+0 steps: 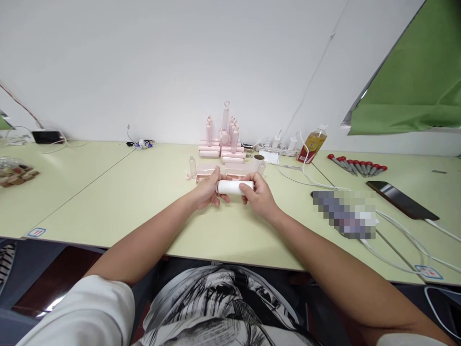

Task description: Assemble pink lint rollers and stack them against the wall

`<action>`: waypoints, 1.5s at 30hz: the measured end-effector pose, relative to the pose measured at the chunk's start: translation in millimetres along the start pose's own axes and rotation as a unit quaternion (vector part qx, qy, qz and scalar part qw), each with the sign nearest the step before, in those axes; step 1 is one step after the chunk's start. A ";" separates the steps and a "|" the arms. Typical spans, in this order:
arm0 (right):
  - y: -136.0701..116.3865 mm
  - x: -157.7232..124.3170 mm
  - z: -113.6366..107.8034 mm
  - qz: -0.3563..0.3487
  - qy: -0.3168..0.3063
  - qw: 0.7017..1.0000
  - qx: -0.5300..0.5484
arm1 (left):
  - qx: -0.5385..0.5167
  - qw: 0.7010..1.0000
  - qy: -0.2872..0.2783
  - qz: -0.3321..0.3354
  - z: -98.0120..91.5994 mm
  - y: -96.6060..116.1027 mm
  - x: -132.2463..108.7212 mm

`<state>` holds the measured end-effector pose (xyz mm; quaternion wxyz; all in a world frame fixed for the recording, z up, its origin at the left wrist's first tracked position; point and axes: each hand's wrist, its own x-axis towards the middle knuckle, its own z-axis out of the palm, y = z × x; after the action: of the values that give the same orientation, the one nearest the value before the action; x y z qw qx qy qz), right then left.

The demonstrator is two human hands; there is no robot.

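Observation:
A white roll point(235, 187) lies level above the table, held between both hands. My left hand point(208, 191) grips its left end, with fingers curled under it. Around the right end my right hand point(258, 194) is closed, the thumb resting on the roll. Just behind the hands are pink and clear cases point(206, 168), partly hidden by the fingers. A small clear bottle point(192, 167) stands left of them, and another point(261, 167) stands to the right. Farther back, pink boxes point(233, 157) are stacked with slender pink tubes point(225, 117) upright on and around them.
Right of the stack are a brown roll point(259, 157), a power strip point(284, 151) and a drink bottle point(313, 144). Red-capped pens point(356, 166), a phone point(401, 199), a blurred item point(342, 214) and white cables lie at the right. Wooden-based items point(18, 175) sit far left.

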<state>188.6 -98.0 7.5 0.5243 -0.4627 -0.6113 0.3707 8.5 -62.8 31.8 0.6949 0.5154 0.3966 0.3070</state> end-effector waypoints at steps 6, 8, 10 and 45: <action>4.1 1.7 -0.8 0.007 -0.020 0.999 0.035 | -0.043 0.998 -0.034 0.003 -1.9 2.9 -0.2; 4.9 1.3 -1.2 0.003 -0.031 0.999 0.027 | -0.042 0.999 -0.029 0.010 -2.5 2.6 0.0; 4.6 0.4 -1.5 -0.007 -0.036 0.999 0.006 | -0.042 0.999 -0.020 0.010 -2.5 2.2 0.0; 0.8 7.6 -5.3 0.005 0.103 0.990 0.098 | 0.241 0.955 -0.030 0.169 4.6 -0.2 -16.7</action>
<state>193.8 -90.7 10.0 0.6256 -0.4475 -0.5125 0.3819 4.2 -78.9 36.3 0.4994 0.7362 0.3447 0.2997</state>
